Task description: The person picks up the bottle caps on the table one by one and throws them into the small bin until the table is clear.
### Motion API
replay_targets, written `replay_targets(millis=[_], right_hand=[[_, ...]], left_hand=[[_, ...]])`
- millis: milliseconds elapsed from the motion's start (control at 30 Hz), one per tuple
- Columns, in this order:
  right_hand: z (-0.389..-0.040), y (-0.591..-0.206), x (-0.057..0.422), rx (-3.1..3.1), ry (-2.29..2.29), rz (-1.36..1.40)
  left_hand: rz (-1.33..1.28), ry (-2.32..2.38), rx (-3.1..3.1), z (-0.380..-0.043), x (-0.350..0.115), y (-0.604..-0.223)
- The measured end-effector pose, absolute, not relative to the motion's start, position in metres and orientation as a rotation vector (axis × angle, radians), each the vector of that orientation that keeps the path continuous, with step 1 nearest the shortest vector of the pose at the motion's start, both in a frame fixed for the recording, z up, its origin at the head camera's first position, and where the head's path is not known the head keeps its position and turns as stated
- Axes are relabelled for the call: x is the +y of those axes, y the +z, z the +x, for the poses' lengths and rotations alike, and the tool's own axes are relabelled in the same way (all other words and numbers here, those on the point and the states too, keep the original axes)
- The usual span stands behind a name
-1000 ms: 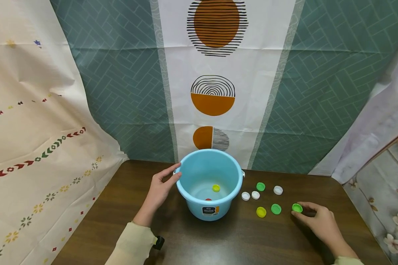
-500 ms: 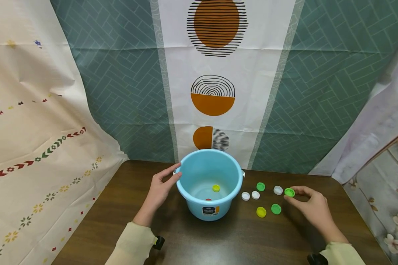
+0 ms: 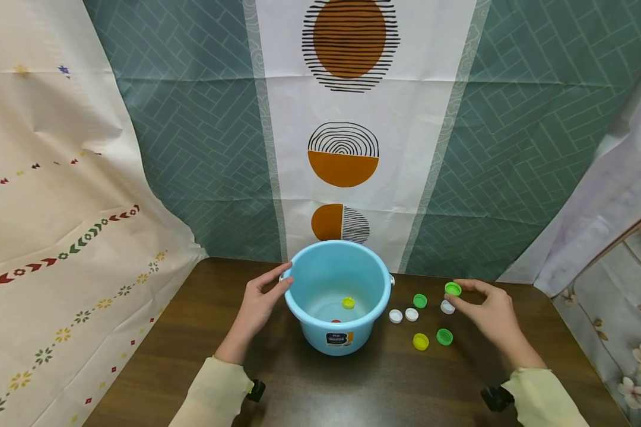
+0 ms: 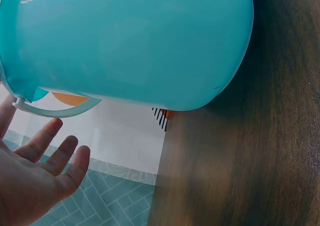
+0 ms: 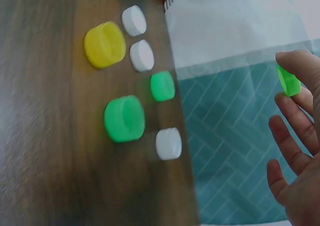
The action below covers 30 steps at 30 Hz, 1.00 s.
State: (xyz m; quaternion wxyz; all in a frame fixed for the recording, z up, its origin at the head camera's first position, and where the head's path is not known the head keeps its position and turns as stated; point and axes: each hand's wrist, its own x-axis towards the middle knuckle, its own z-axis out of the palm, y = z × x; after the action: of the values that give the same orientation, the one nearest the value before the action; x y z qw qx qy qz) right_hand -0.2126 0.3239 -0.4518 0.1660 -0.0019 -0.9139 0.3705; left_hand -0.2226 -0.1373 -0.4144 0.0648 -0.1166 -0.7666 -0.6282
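Note:
My left hand (image 3: 259, 301) holds the left rim of a light blue bucket (image 3: 338, 338) between thumb and index finger, near the handle joint. In the left wrist view its other fingers (image 4: 62, 153) spread loosely beside the bucket's pale handle (image 4: 62, 112). My right hand (image 3: 488, 311) pinches a bright green bottle cap (image 3: 452, 289) between thumb and fingertips, raised above the table. A white cap (image 3: 447, 307) shows just below it in the head view. A yellow cap (image 3: 348, 303) and part of a red one (image 3: 335, 321) lie inside the bucket.
Right of the bucket, two white caps (image 3: 411, 315), two green caps (image 3: 444, 337) and a yellow cap (image 3: 420, 341) lie on the dark wooden table (image 3: 331, 391). A patterned cloth (image 3: 459, 237) hangs behind the table's back edge.
My right hand has lifted the bright green cap and carried it leftward and away from me, past the white cap. My left hand and the bucket have stayed in place.

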Motion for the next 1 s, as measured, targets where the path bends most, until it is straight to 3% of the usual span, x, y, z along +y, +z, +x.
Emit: replay_targets(millis=[233,467,1000], right_hand=[[-0.221,-0.438,0.306,-2.588,1.091,0.049],[-0.229,-0.427,0.292,-2.579,1.136,0.105],[-0.242,-0.398,0.251,-2.55,1.216,0.191]], left_hand=[[-0.368,-1.892,-2.313,-0.223,-0.138,-0.415],[-0.331,-1.861,-2.28,-0.239,-0.141,-0.442],[-0.339,-1.868,-2.268,-0.239,-0.142,-0.442]])
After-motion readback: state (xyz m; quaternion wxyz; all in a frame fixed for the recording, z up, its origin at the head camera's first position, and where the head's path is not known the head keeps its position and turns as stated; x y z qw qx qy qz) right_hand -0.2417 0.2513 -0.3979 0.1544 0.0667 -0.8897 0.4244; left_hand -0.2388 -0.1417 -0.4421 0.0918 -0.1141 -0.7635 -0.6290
